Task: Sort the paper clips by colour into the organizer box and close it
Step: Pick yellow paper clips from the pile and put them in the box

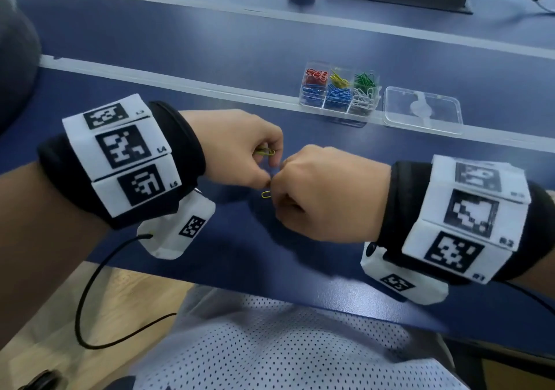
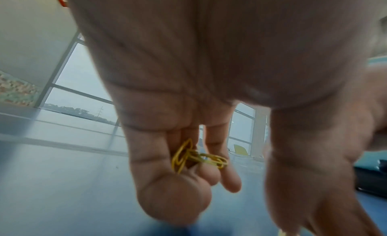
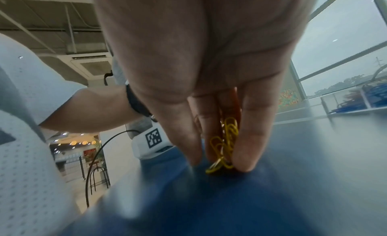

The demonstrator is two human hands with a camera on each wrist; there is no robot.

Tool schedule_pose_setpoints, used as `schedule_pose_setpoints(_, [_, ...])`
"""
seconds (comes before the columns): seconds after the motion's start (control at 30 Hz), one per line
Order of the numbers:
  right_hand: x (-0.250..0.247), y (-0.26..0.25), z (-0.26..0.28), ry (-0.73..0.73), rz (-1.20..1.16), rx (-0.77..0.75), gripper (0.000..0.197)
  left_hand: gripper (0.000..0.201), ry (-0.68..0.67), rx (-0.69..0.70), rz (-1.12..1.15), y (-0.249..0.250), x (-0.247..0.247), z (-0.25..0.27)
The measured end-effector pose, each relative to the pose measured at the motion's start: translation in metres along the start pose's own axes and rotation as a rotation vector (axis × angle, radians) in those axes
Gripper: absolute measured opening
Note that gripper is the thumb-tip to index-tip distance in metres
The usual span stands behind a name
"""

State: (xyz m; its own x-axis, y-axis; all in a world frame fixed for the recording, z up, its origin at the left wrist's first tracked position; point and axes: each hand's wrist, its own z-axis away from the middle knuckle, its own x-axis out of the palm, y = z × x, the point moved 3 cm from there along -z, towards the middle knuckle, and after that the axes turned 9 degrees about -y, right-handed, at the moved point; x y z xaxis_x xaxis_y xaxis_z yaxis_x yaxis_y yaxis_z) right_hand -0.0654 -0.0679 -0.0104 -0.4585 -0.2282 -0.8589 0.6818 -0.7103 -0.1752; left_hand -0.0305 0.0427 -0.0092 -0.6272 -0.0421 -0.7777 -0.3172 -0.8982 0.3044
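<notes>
Both hands meet above the blue table (image 1: 300, 254), fingertips almost touching. My left hand (image 1: 240, 146) curls its fingers round a few linked yellow paper clips (image 1: 265, 151), seen close in the left wrist view as yellow clips (image 2: 196, 156) against the palm. My right hand (image 1: 324, 191) is curled, and a bunch of yellow clips (image 3: 226, 140) sits between its fingers; one clip (image 1: 266, 194) sticks out below its knuckles. The clear organizer box (image 1: 339, 93) stands open farther back, its compartments filled with red, yellow, green, blue and white clips.
The box's clear lid (image 1: 423, 110) lies flat to the right of the box. A pale strip (image 1: 180, 84) crosses the table behind my hands. A black cable (image 1: 90, 293) hangs from the left wrist unit. Grey devices stand at the far edge.
</notes>
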Motion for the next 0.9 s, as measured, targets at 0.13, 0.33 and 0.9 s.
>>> schedule_pose_setpoints(0.13, [0.003, 0.000, -0.001, -0.050, 0.052, 0.000, 0.022, 0.037, -0.057, -0.025, -0.106, 0.004, 0.003, 0.000])
schedule_pose_setpoints(0.33, [0.001, 0.008, 0.003, -0.046, 0.061, 0.030, 0.026, 0.027, -0.030, 0.006, -0.177, 0.016, 0.004, -0.005])
schedule_pose_setpoints(0.9, [-0.097, 0.126, -0.018, 0.198, -0.135, 0.418, 0.033, 0.019, -0.125, 0.004, -0.155, 0.023, 0.000, -0.013])
